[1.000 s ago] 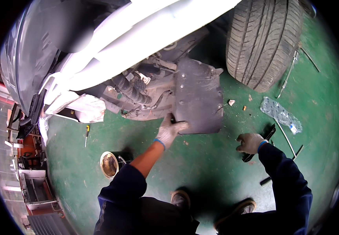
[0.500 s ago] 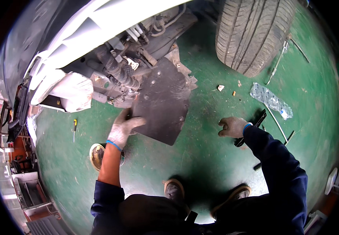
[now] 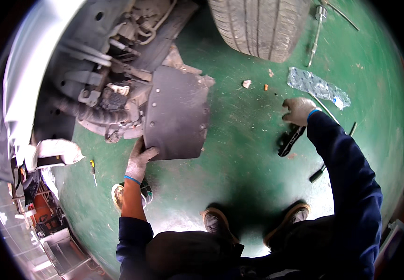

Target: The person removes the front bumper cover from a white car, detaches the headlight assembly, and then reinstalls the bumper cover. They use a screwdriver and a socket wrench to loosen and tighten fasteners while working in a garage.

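My gloved left hand (image 3: 138, 159) grips the lower-left edge of a dark flat plate (image 3: 176, 119) with rivets, attached among dirty underbody parts (image 3: 115, 112) and a ribbed hose (image 3: 85, 109) of a vehicle. My gloved right hand (image 3: 299, 112) hangs with bent, slightly parted fingers just above a black bar-like part (image 3: 290, 142) on the green floor (image 3: 244, 130), holding nothing that I can see.
A tire (image 3: 258, 23) stands at the top. Metal rods (image 3: 314, 42), a crumpled plastic bottle (image 3: 309, 81) and small debris lie on the right. A yellow-handled screwdriver (image 3: 93, 170) and a can (image 3: 118, 196) sit left, near shelving (image 3: 48, 219). My shoes (image 3: 216, 219) are below.
My left hand has swung the plate leftward, then its tilt has lessened. My right hand has risen in the picture. The whole view has shifted, showing more of the underbody.
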The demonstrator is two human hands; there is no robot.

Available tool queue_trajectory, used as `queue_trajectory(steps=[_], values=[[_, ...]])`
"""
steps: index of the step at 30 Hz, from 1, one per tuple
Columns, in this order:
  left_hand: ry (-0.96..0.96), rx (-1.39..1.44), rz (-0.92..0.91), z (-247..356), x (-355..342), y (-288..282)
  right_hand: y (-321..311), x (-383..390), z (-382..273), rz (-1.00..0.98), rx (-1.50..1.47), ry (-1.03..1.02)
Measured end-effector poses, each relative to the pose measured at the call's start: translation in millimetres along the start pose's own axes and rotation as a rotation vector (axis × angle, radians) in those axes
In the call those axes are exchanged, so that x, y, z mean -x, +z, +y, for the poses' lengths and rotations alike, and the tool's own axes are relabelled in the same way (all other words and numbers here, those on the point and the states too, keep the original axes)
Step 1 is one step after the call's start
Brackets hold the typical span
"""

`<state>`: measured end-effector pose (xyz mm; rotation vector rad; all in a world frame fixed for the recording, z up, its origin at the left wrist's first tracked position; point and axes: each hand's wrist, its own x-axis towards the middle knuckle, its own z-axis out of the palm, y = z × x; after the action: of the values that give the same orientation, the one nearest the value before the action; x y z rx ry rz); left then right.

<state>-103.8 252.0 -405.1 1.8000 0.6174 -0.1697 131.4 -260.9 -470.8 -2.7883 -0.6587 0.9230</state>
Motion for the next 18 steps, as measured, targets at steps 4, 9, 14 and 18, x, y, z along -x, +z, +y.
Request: queue_trajectory(steps=[4, 9, 14, 18], values=[[0.002, -0.11, 0.123, 18, 9, 13, -6, -8, 44, 0.184, 0.067, 0.2], [0.348, -0.585, 0.438, 84, 28, 85, 2, -12, 84, 0.239, 0.046, 0.38], [0.797, -1.026, 0.05, 127, -117, 191, 22, -18, 82, 0.187, -0.009, 0.38], [0.329, -1.488, 0.037, 122, -304, 237, 27, -17, 75, 0.199, 0.028, 0.406]])
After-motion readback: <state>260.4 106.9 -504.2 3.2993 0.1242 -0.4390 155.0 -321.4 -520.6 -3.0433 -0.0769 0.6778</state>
